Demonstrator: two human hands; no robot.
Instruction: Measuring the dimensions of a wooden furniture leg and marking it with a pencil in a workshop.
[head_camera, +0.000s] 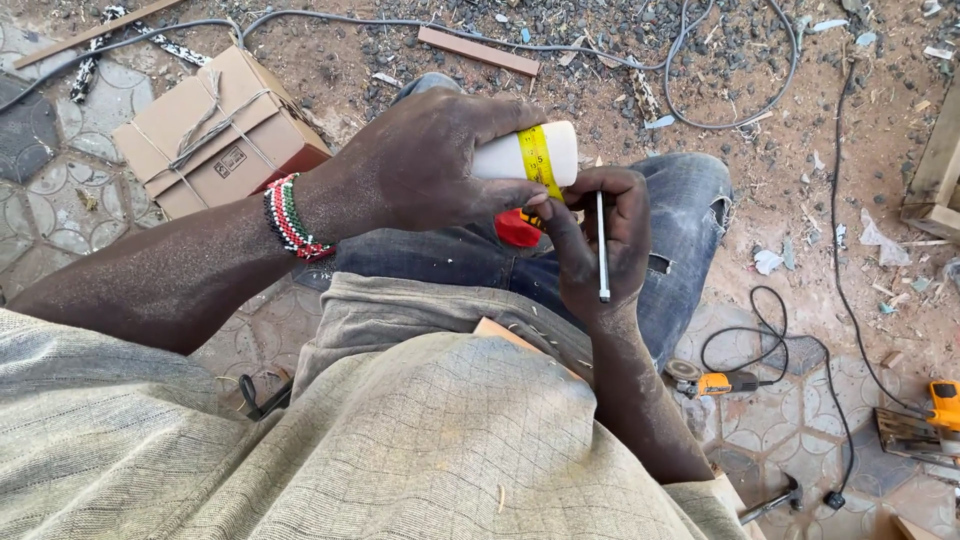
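Fingers of the left hand (420, 165) grip a white pipe (525, 155), yellow tape (537, 160) across it; right hand (590, 235) pinches a pencil (602, 245).

Smooth white plastic pipe (520, 153), matt cardboard box (215, 130), rough denim jeans (680, 215).

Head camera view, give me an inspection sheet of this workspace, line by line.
Surface: patterned tiles at left and bottom, sandy dirt with gravel beyond.
Job's things: white pipe with yellow tape measure wrapped round it; thin metal rod.
Clutter: tied cardboard box, wood strip, paper scraps, hammer.
Grippers: left hand grips the pipe; right hand holds the rod and pinches the tape.
Cables: grey cable looping over the dirt; black cord running to the tiles.
Surroundings: orange power tool by the knee, another at the right edge, timber at right.
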